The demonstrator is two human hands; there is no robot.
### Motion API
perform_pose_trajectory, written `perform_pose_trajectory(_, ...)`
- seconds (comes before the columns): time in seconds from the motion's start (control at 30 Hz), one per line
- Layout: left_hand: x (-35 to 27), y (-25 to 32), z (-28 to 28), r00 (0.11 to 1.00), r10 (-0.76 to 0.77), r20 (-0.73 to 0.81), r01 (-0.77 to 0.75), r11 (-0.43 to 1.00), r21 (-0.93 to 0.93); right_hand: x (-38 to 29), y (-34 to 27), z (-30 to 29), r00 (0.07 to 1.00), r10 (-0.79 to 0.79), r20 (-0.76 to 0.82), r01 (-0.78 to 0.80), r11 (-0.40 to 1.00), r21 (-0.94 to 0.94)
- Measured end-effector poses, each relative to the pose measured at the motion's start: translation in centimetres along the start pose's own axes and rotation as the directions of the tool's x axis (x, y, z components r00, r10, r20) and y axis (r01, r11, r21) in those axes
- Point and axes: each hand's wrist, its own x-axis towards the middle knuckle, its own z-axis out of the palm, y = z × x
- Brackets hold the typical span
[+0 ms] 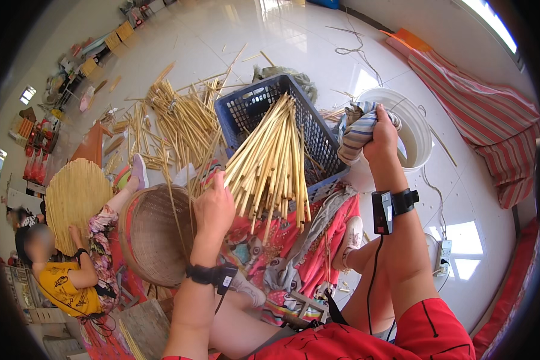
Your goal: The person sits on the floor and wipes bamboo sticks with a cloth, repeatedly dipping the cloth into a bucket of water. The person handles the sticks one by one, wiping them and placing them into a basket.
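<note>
My right hand (384, 135) grips a bunched striped cloth (359, 130) above the rim of a white plastic bucket (425, 148). My left hand (213, 207) is curled beside the thick ends of a fanned bundle of straw-coloured stalks (270, 162). Its fingertips are close to the leftmost stalks; whether they pinch one is hidden. The bundle leans over a dark blue perforated plastic crate (315, 135), its ends pointing towards me. Below those ends, a red patterned cloth (306, 256) spreads between my legs.
A round woven basket (155, 238) stands left of my left hand. Piles of stalks (180, 121) lie beyond it. At left, a seated person (69, 279) holds a round stalk panel (78, 198). A power strip (443, 256) with cords lies right; striped fabric (472, 99) lines the wall.
</note>
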Motion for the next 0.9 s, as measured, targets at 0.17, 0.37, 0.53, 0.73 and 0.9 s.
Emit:
perform_pose_trajectory(0.17,1.1,1.2,1.1,0.999,-0.035,-0.003,0.035,0.999,-0.002,-0.3,0.0,0.5,1.0,0.017,-0.02,-0.017,1.0,0.004)
perform_pose_trajectory(0.37,1.5,2.2,1.6,0.985,0.071,-0.156,-0.08,0.995,-0.053,-0.8,-0.5,1.0,0.999,0.028,-0.034,-0.027,1.0,0.003)
perform_pose_trajectory(0.53,1.2,-0.2,0.4,0.96,0.053,-0.276,-0.08,0.993,-0.088,-0.3,0.5,0.8,1.0,-0.001,0.011,0.001,1.0,-0.004)
perform_pose_trajectory(0.73,-1.3,-8.0,3.0,0.956,-0.259,-0.141,0.226,0.951,-0.213,1.1,0.3,-0.7,0.978,0.092,0.188,-0.08,0.994,-0.073)
perform_pose_trajectory(0.9,-6.9,-14.9,7.5,0.844,-0.537,0.005,0.531,0.835,-0.145,1.6,2.1,-0.2,0.971,0.119,0.207,-0.102,0.99,-0.093)
